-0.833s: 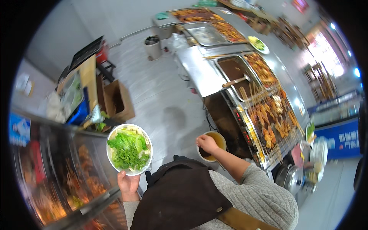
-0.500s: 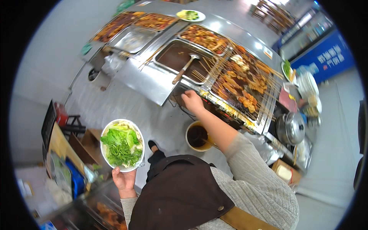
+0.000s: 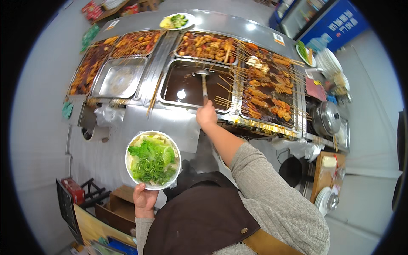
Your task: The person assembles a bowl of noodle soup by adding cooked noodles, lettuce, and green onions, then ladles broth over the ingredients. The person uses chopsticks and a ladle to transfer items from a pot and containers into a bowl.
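My left hand point(image 3: 145, 199) holds a round white bowl point(image 3: 127, 160) from below at its near edge. Leafy lettuce point(image 3: 146, 148) and chopped greens point(image 3: 153, 168) fill it, with paler pieces around the side. My right hand point(image 3: 207, 114) is closed around the wooden handle end of a ladle point(image 3: 204, 87). The ladle's metal head rests in dark broth point(image 3: 180, 78) inside a rectangular steel tray. Several skewer sticks poke over the tray's right side, close to the ladle.
Trays of skewers point(image 3: 265, 93) in sauce stand right and behind; a nearly bare steel tray point(image 3: 120, 78) sits left. A plate of broccoli point(image 3: 187, 21) stands at the back. A lidded pot point(image 3: 329, 117) and stacked plates point(image 3: 329, 61) are right. A cardboard box point(image 3: 121, 204) lies lower left.
My right hand has reached forward and taken hold of the ladle, whose handle now points straight toward me. The view has turned and come nearer the counter; the bowl stays in my left hand.
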A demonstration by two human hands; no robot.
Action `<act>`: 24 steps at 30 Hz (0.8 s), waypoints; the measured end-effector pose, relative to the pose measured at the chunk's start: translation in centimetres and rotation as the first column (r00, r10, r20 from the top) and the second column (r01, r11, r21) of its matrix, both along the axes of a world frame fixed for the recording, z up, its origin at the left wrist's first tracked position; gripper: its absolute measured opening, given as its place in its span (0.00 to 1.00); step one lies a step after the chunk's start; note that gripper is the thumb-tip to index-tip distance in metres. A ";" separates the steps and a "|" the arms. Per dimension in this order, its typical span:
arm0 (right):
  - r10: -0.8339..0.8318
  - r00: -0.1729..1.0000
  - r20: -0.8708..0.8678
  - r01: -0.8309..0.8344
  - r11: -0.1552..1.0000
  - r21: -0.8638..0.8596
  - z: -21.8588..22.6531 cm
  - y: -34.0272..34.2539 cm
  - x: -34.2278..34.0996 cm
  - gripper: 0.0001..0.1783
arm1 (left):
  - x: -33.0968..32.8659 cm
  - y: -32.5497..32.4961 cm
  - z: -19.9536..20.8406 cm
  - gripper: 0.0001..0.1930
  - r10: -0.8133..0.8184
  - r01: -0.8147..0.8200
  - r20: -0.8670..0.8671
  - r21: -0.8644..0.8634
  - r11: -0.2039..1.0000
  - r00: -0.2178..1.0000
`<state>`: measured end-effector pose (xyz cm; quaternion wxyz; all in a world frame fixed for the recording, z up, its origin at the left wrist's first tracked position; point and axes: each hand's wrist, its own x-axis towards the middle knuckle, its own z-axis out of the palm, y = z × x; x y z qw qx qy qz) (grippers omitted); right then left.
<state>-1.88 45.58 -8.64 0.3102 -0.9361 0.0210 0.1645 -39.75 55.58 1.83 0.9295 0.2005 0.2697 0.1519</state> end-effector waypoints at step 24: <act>-0.198 0.972 0.127 0.181 0.975 0.128 -0.1 -35.9 9.9 0.24 | 22.1 -4.3 -3.2 0.35 -0.455 0.472 0.128 -0.158 0.868 0.881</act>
